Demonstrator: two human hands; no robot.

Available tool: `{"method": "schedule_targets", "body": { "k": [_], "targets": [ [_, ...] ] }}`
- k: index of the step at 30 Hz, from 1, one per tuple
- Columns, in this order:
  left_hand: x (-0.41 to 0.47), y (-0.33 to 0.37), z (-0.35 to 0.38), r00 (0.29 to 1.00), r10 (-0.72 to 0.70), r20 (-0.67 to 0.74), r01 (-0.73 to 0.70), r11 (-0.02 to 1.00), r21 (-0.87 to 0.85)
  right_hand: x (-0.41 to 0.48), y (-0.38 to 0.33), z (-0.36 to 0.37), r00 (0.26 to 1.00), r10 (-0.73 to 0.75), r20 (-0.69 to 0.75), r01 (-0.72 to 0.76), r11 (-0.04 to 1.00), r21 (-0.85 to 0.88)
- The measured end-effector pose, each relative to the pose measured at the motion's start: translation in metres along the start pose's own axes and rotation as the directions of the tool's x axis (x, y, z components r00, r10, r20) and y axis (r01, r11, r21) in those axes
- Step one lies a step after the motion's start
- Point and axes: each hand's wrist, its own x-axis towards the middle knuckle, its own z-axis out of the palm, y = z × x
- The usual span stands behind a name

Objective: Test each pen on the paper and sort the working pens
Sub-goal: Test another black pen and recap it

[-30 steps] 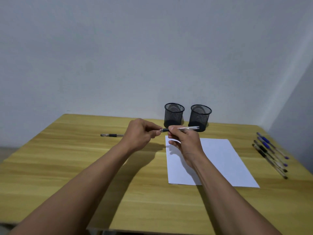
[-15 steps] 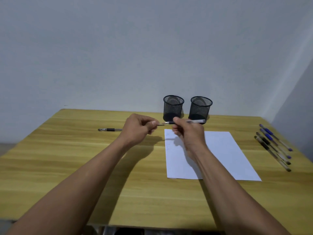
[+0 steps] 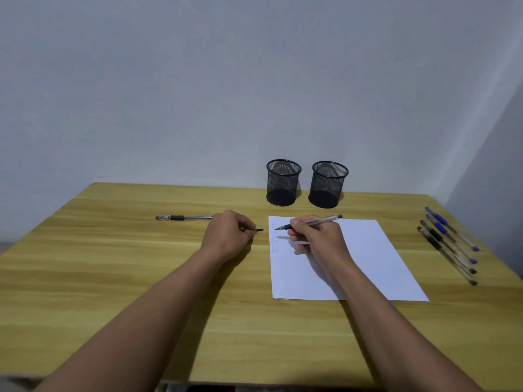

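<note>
The clear-barrelled pen with a black grip (image 3: pixel 311 222) sat gripped in my right hand (image 3: pixel 318 239), its tip over the far left corner of the white paper sheet (image 3: pixel 368 264) on the wooden desk (image 3: pixel 141 264). My left hand (image 3: pixel 226 236) was closed around its small black cap (image 3: pixel 259 230), just beside the paper's left edge. Two black mesh cups (image 3: pixel 283 183) stood by the desk's far edge.

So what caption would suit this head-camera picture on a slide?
Right hand poises an uncapped pen over the paper; left hand holds its cap.
</note>
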Motion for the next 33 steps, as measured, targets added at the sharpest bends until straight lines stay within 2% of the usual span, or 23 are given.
{"method": "schedule_targets", "body": {
  "k": [5, 8, 10, 12, 14, 16, 22, 27, 33],
  "targets": [
    [-0.009, 0.010, -0.001, 1.000, -0.012, -0.025, 0.014, 0.995, 0.094, -0.009, -0.001, -0.003, 0.996, -0.087, 0.015, 0.088, 0.973, -0.213],
    [-0.035, 0.018, -0.004, 0.994, 0.084, -0.074, -0.075, 0.991, 0.111, -0.016, -0.001, -0.001, 0.991, -0.126, 0.040, 0.132, 0.937, -0.324],
    [-0.058, 0.020, -0.004, 0.986, 0.162, -0.048, -0.156, 0.980, 0.122, -0.020, 0.005, -0.001, 0.992, -0.126, 0.029, 0.128, 0.921, -0.369],
    [-0.076, 0.018, -0.004, 0.981, 0.191, 0.038, -0.195, 0.966, 0.168, -0.022, 0.012, -0.002, 0.991, -0.130, 0.018, 0.126, 0.905, -0.406],
    [-0.085, 0.015, -0.002, 0.976, 0.173, 0.130, -0.201, 0.949, 0.245, -0.025, 0.016, -0.003, 0.990, -0.143, 0.018, 0.137, 0.888, -0.439],
    [-0.088, 0.015, 0.000, 0.976, 0.144, 0.164, -0.185, 0.946, 0.268, -0.028, 0.017, -0.002, 0.986, -0.164, 0.018, 0.154, 0.870, -0.468],
    [-0.089, 0.015, 0.001, 0.976, 0.115, 0.185, -0.158, 0.958, 0.241, -0.029, 0.021, 0.001, 0.989, -0.136, 0.053, 0.143, 0.834, -0.532],
    [-0.086, 0.011, 0.005, 0.979, 0.101, 0.179, -0.143, 0.962, 0.235, -0.029, 0.020, 0.002, 0.981, -0.191, 0.012, 0.163, 0.798, -0.581],
    [-0.087, 0.010, 0.004, 0.980, 0.090, 0.179, -0.129, 0.966, 0.223, -0.030, 0.020, 0.003, 0.986, -0.161, 0.031, 0.146, 0.779, -0.610]
  ]
}}
